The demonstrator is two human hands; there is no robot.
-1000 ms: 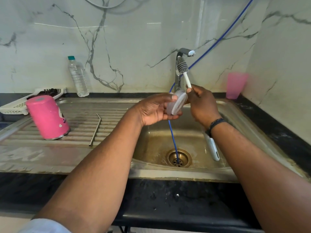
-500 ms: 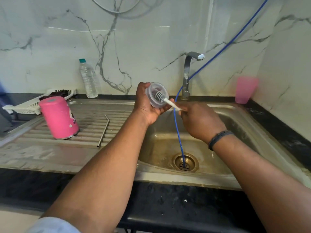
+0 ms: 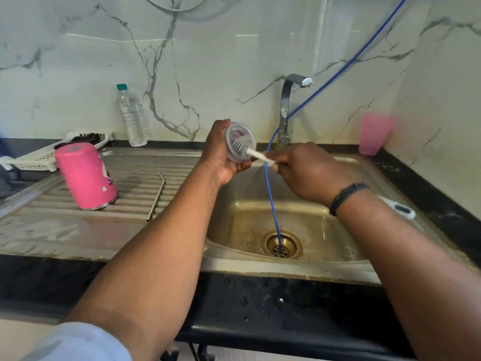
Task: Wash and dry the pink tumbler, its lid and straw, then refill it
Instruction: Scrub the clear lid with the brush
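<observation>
Scrubbing continues: left hand (image 3: 221, 152) grips lid (image 3: 239, 142), right hand (image 3: 302, 170) grips brush (image 3: 250, 151); tumbler (image 3: 86, 175) and straw (image 3: 156, 196) drain; drying, refilling outstanding.

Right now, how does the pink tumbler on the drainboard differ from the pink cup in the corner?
The pink tumbler stands upside down on the ridged drainboard, left of the basin; the pink cup stands mouth up on the dark counter by the wall, to the right. The tumbler is opaque with a print; the cup looks plain and translucent. Both are pink, and no hand touches either.
</observation>
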